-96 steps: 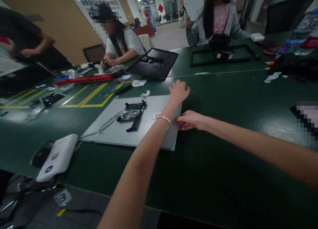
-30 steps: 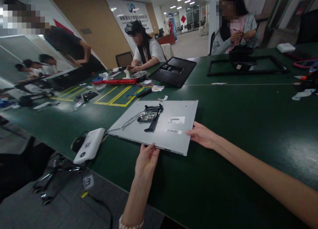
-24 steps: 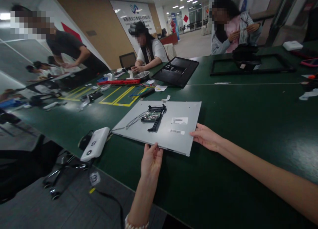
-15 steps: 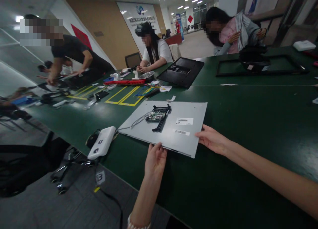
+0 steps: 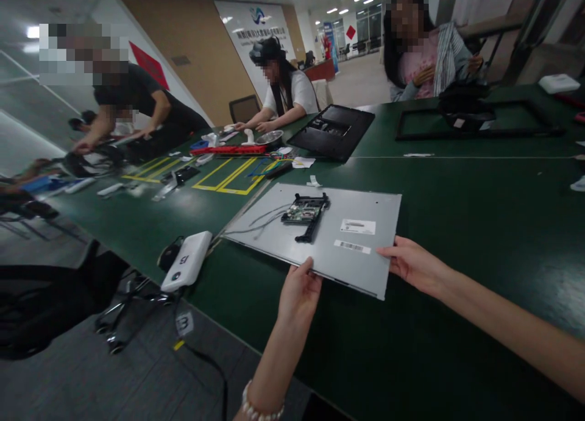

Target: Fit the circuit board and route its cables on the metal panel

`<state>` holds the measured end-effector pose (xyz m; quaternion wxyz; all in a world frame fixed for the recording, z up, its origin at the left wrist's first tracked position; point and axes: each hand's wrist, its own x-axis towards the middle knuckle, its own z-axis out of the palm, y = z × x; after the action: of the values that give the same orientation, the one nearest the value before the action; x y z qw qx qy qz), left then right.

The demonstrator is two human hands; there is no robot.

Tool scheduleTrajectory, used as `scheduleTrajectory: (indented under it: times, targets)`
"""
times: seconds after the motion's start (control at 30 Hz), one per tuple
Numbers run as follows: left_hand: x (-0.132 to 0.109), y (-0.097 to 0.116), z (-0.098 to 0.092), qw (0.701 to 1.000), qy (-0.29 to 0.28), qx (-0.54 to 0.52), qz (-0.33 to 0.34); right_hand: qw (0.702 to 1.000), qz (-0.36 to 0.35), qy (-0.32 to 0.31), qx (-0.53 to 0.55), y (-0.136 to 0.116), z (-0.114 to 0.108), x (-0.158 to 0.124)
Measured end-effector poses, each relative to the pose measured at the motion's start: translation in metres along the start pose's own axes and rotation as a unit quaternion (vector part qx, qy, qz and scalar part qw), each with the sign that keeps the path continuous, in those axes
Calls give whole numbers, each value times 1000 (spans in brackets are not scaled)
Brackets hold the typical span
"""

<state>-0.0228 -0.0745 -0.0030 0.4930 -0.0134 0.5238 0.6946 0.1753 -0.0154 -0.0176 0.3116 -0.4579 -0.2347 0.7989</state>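
Gripping at two places, I am guiding the panel (image 5: 326, 229) from afar: the left hand (image 5: 299, 293) is pinching its near edge, thumb on top, and the right hand (image 5: 414, 265) is clasping its right edge. Under it the desk (image 5: 479, 226) is spreading out; I cannot tell whether the panel's underside is resting there. Lying nearly flat toward the desk's near edge, the panel is sitting farther right than half a second ago, its near right corner now pointing closer to that edge. I'm taking this as shifting and turning the whole piece, with neither hand working on what it carries. Toward the desk's far edge the shell (image 5: 320, 142) is staying put, as is the box (image 5: 188, 261) by the near edge, beyond the panel's left corner. The board (image 5: 305, 212) is riding along on the panel, the cables (image 5: 262, 227) are trailing from it to that left corner, and the label (image 5: 357, 226) is facing up near the right edge.
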Motion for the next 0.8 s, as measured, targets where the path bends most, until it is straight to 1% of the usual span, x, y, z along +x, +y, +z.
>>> scheduleTrajectory:
  times: [0.13,0.23,0.33,0.4,0.47,0.53,0.6,0.63,0.67,0.7,0.73,0.77,0.8]
  targets:
    - [-3,-18,8,999,4,-29,-21,1000,-7,4,-15,-2,-18,-8]
    - [-9,-23,8,998,4,-31,-51,999,5,-16,-32,-2,-27,-7]
    - [-23,-19,-2,994,-46,-16,-93,998,15,-48,-45,0,-34,-4]
    - [-34,-13,-14,993,-63,12,-95,997,17,-68,-44,1,-38,-3]
    - [-42,-6,-28,994,-48,58,-74,995,19,-85,-40,0,-41,-4]
    - [-41,4,-39,992,-32,120,-40,994,23,-96,-41,-1,-43,-6]
    - [-28,20,-42,981,-31,190,18,993,31,-99,-51,-4,-44,-8]
    - [-15,30,-39,970,-38,233,61,993,35,-98,-58,-6,-45,-8]
    - [1,43,-34,952,-51,274,123,992,38,-96,-66,-7,-46,-8]
    - [22,58,-27,922,-63,325,198,992,42,-96,-75,-8,-46,-8]
    - [46,75,-18,872,-73,392,283,991,46,-96,-84,-9,-47,-8]
    - [72,93,-7,800,-58,465,375,989,49,-98,-95,-10,-48,-7]
    - [99,111,4,714,-23,538,448,988,52,-99,-107,-11,-48,-7]
